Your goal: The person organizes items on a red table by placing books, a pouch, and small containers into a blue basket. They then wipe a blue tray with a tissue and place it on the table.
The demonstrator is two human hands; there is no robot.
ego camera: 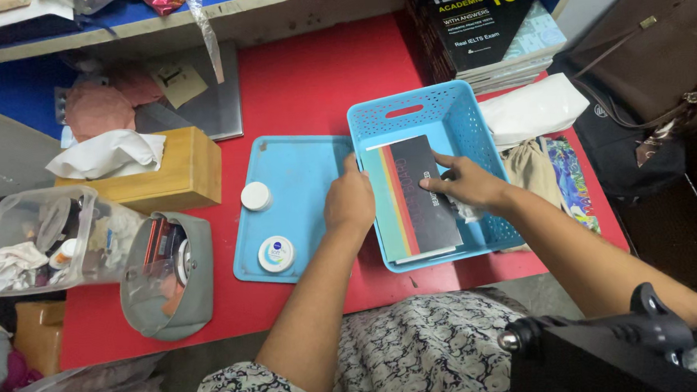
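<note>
Hands meet on one dark book with coloured stripes down its left side, lying half inside a blue perforated basket on the red desk. Its long axis runs away from the person, tilted slightly left at the far end. The left hand has its grip closed over the book's left edge; the right hand presses open fingers flat on the cover. Beside the basket lies one blue tray carrying two round white jars.
</note>
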